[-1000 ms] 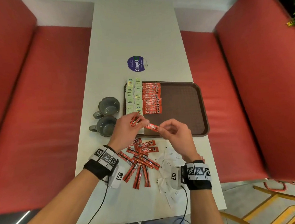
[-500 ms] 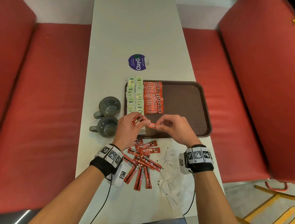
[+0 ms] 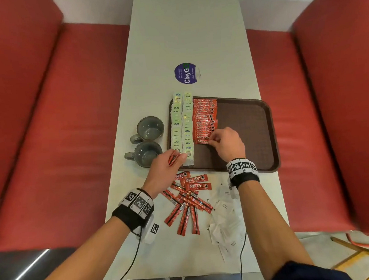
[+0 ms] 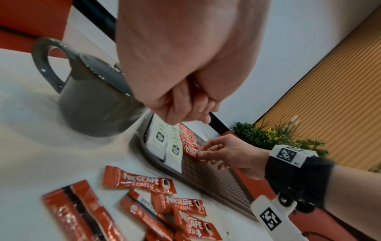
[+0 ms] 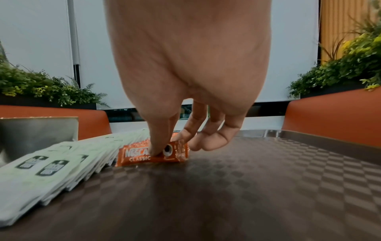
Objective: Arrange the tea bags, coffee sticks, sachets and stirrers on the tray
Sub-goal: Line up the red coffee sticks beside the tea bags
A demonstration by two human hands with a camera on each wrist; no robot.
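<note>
Where the long white table [image 3: 184,33] runs between two red benches [image 3: 45,120], with green plants [image 5: 41,88] behind the seat backs, I work over a brown tray [image 3: 245,135]. A round purple sticker [image 3: 186,73] lies on the table beyond the tray, and two grey mugs [image 3: 149,129] stand just beside the tray's left edge, nothing visible inside them. On the tray, two columns of pale tea bags [image 3: 182,126] overlap along the left side, with a column of red coffee sticks [image 3: 205,120] right next to them; the rest of the tray shows bare checkered surface. My right hand [image 3: 227,144] pinches the nearest coffee stick [image 5: 152,154] between thumb and forefinger, pressing it flat at the near end of that column. My left hand [image 3: 165,171] hovers at the tray's near left corner, fingers curled round a few red sticks [image 3: 173,158]. More loose coffee sticks [image 3: 190,201] and white sachets [image 3: 225,225] lie scattered on the table near me.
</note>
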